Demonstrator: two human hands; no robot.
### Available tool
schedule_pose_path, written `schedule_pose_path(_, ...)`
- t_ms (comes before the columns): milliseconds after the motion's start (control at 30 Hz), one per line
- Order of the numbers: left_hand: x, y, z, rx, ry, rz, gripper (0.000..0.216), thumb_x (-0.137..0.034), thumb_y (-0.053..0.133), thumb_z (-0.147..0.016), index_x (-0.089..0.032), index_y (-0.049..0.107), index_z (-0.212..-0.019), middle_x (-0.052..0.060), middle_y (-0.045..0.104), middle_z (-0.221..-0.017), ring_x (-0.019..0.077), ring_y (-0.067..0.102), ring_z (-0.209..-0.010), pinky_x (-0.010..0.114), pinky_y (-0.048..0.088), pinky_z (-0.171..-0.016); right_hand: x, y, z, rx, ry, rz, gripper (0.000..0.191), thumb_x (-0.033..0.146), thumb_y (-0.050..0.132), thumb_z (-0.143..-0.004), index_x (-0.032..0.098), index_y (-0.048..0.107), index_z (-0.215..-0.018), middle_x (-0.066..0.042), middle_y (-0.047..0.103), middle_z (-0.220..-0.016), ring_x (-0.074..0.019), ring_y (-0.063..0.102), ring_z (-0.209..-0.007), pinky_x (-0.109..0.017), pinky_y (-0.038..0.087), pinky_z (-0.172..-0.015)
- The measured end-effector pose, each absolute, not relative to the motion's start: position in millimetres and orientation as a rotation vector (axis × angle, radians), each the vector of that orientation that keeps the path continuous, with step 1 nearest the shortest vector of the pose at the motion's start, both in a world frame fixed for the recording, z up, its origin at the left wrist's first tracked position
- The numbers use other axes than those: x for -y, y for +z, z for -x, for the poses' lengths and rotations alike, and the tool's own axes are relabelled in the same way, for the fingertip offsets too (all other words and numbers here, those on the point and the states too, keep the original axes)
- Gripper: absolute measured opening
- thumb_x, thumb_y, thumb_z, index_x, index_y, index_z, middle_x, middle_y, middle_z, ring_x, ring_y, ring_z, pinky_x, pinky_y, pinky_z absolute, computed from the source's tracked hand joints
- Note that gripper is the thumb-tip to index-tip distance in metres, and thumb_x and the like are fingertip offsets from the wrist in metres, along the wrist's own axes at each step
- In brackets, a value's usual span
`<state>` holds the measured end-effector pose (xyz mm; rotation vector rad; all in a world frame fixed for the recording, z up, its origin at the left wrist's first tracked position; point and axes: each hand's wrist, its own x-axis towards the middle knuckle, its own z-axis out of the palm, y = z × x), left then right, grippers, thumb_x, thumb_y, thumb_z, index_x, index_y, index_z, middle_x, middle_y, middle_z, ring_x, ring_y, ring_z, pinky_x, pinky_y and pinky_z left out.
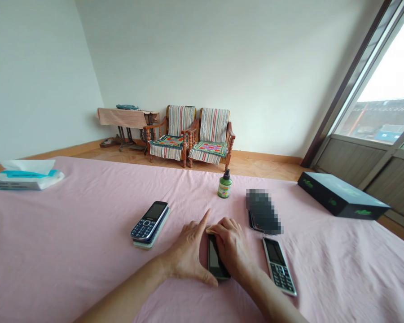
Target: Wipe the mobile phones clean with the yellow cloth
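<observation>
A dark smartphone (217, 260) lies on the pink cloth between my hands. My right hand (230, 244) is closed over its upper right part, fingers bent. A small edge of a pale tissue (212, 230) shows under those fingertips, against the top of the screen; most of it is hidden. My left hand (187, 251) is open at the phone's left side, with the index finger pointing away and the thumb near the bottom edge. To the right of my right hand is a keypad phone (279, 267) with a silver frame.
A blue keypad phone (151, 220) rests on another phone at left. Behind are a green spray bottle (225, 186), a blurred-out dark stack (263, 213), a black box (341, 197) and a tissue pack (25, 177). Beyond the pink cloth (97, 215) stand two wooden chairs (208, 143).
</observation>
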<state>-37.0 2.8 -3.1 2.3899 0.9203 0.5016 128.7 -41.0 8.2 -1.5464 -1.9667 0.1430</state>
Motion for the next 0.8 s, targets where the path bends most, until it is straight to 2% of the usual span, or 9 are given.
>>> schedule_pose_path(367,-2.3,0.9,37.4,-0.886,0.488,-2.394,0.153,-0.047,0.089,-0.042,-0.027,-0.021,-0.146,0.01,0.049,-0.132,0.0365,0.046,-0.112,0.052,0.032,-0.1,42.3,16.6,-131.7,2.049,0.228,1.515,0.029,0.007,0.052,-0.09,0.028,0.071,-0.095,-0.001,0.062,-0.088,-0.0169,0.053,-0.087,-0.029,0.032,-0.078)
schedule_pose_path(633,-2.0,1.1,37.4,-0.922,0.475,-2.388,0.153,-0.051,0.088,-0.04,-0.027,-0.019,-0.147,0.012,0.049,-0.13,0.0375,0.047,-0.113,0.051,0.033,-0.099,52.4,22.8,-134.2,2.132,0.338,1.469,0.024,0.006,0.053,-0.087,0.023,0.068,-0.08,-0.001,0.061,-0.086,-0.0151,0.053,-0.084,-0.029,0.029,-0.077)
schedule_pose_path(800,-2.6,1.4,38.2,-0.914,0.466,-2.389,0.155,-0.05,0.089,-0.039,-0.027,-0.02,-0.147,0.012,0.05,-0.131,0.037,0.048,-0.114,0.051,0.034,-0.098,59.9,27.1,-135.6,2.174,0.426,1.411,0.026,0.006,0.052,-0.087,0.024,0.069,-0.078,0.0,0.063,-0.087,-0.0148,0.054,-0.084,-0.03,0.029,-0.08)
